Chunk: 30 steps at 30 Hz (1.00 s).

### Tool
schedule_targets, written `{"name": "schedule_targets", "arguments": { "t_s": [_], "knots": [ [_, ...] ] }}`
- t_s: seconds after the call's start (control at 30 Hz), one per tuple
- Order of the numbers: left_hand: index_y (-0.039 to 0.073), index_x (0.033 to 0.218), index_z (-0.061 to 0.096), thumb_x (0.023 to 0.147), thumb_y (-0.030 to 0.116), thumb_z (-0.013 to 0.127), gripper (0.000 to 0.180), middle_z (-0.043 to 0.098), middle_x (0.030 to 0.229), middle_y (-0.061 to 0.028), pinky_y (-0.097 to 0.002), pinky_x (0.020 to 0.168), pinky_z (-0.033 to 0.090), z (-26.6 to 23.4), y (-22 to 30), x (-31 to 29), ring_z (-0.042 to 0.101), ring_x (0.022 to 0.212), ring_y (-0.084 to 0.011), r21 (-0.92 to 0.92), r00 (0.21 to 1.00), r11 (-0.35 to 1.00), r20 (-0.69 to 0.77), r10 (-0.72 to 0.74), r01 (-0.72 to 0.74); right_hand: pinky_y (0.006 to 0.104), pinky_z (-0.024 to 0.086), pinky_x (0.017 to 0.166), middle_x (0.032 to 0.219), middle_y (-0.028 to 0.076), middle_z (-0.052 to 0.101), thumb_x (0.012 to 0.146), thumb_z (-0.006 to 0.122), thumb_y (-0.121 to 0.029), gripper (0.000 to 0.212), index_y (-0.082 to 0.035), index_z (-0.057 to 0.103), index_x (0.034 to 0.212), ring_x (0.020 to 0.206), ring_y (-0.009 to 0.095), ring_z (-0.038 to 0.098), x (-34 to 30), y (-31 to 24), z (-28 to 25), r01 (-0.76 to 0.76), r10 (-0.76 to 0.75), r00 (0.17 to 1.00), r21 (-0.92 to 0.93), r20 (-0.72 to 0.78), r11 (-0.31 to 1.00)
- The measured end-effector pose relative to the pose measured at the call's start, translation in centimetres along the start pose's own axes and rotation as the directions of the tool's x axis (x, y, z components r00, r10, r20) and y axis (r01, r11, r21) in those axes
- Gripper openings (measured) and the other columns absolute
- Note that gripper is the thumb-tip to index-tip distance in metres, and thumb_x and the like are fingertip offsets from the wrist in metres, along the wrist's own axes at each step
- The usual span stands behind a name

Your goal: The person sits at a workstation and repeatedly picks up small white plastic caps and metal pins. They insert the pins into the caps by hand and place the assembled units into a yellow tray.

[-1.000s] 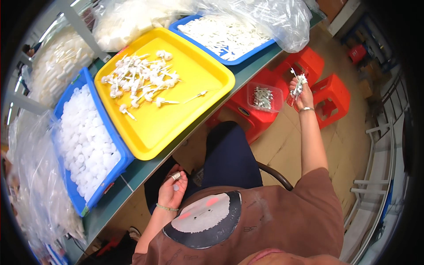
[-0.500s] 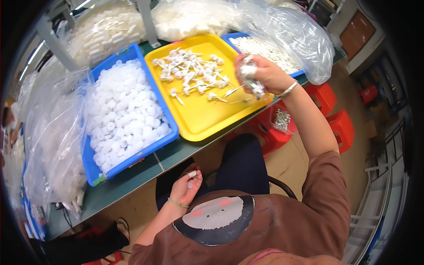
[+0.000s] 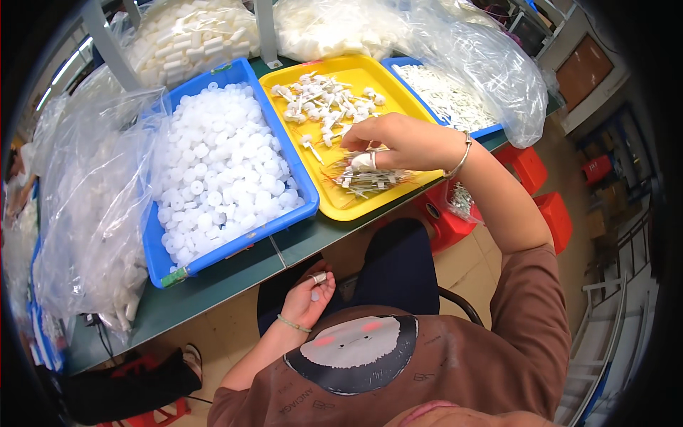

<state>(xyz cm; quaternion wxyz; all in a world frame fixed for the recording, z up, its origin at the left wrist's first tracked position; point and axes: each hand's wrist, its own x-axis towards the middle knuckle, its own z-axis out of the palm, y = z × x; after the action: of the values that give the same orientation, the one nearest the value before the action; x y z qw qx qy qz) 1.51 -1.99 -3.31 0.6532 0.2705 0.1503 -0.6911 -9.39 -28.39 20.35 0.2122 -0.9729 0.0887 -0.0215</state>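
Over the near right part of the yellow tray, my right hand is open, thumb and fingers apart. Just below it lies a loose bundle of thin pieces with metallic stems and reddish wire-like ends. A white wrap covers the thumb. Farther back in that tray is a heap of white round-headed pieces with thin stems. Low by my lap, my left hand curls around a small white plastic disc; one of its fingers also wears a light wrap.
Left of the tray, a blue bin holds many white plastic discs. Another blue tray with small white pieces stands at the back right. Clear plastic bags crowd the left and back. Red stools stand right of the green table.
My right hand has moved left from the tray's right edge and let go of the bundle of thin pieces, which now lies in the tray. My left hand stays low, still holding the disc.
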Motion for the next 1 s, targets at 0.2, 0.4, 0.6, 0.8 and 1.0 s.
{"name": "schedule_targets", "arguments": {
  "t_s": [0.2,0.4,0.6,0.8,1.0],
  "knots": [
    [-0.001,0.118,0.051,0.089,-0.008,0.046,0.031,0.058,0.106,-0.0149,-0.032,0.079,0.055,-0.3,0.0,0.4,0.062,0.089,-0.0225,-0.029,1.0,0.999,0.002,-0.025,0.025,0.0334,0.049,0.074,0.089,0.013,0.065,0.083,0.061,-0.009,0.016,0.0,0.062,0.097,0.082,0.026,0.062,-0.6,0.2,-0.5,-0.015,0.005,0.977,-0.042,-0.215,0.999],
    [-0.001,0.119,0.051,0.089,-0.007,0.045,0.031,0.058,0.107,-0.0153,-0.0324,0.08,0.055,-0.4,0.1,0.4,0.062,0.089,-0.0229,-0.028,1.0,1.0,0.005,-0.014,0.014,0.0316,0.049,0.066,0.075,0.009,0.063,0.081,0.067,-0.012,0.014,-0.001,0.064,0.088,0.07,0.022,0.062,-4.9,-0.7,-1.2,-0.254,0.255,0.967,-0.051,0.016,0.966],
    [-0.001,0.118,0.051,0.088,-0.006,0.045,0.031,0.058,0.108,-0.0173,-0.0331,0.083,0.054,-0.2,-0.2,0.4,0.062,0.092,-0.0239,0.005,0.998,0.999,0.026,-0.048,0.048,0.032,0.049,0.074,0.084,0.01,0.065,0.08,0.066,-0.009,0.016,-0.002,0.066,0.094,0.08,0.022,0.063,-5.6,1.6,-1.8,-0.276,0.287,0.942,0.084,-0.174,0.957],
    [-0.006,0.124,0.045,0.088,-0.004,0.044,0.036,0.054,0.122,-0.0206,-0.0356,0.092,0.049,1.3,-0.1,-0.5,0.058,0.106,-0.0271,0.16,0.997,0.986,0.06,-0.045,0.035,0.0345,0.049,0.07,0.081,0.012,0.065,0.076,0.067,-0.011,0.013,0.0,0.065,0.084,0.074,0.027,0.062,-7.1,4.1,-0.8,-0.401,0.401,0.916,-0.081,-0.021,0.912],
    [-0.006,0.129,0.041,0.091,-0.002,0.045,0.039,0.047,0.133,-0.0234,-0.0305,0.089,0.052,3.7,-0.4,-2.1,0.06,0.102,-0.024,0.267,0.984,0.963,0.157,-0.08,0.035,0.0384,0.048,0.068,0.078,0.013,0.064,0.07,0.066,-0.007,0.01,-0.002,0.064,0.078,0.075,0.03,0.062,-7.0,5.1,-1.3,-0.31,0.291,0.951,-0.321,-0.107,0.895]
  ]
}}
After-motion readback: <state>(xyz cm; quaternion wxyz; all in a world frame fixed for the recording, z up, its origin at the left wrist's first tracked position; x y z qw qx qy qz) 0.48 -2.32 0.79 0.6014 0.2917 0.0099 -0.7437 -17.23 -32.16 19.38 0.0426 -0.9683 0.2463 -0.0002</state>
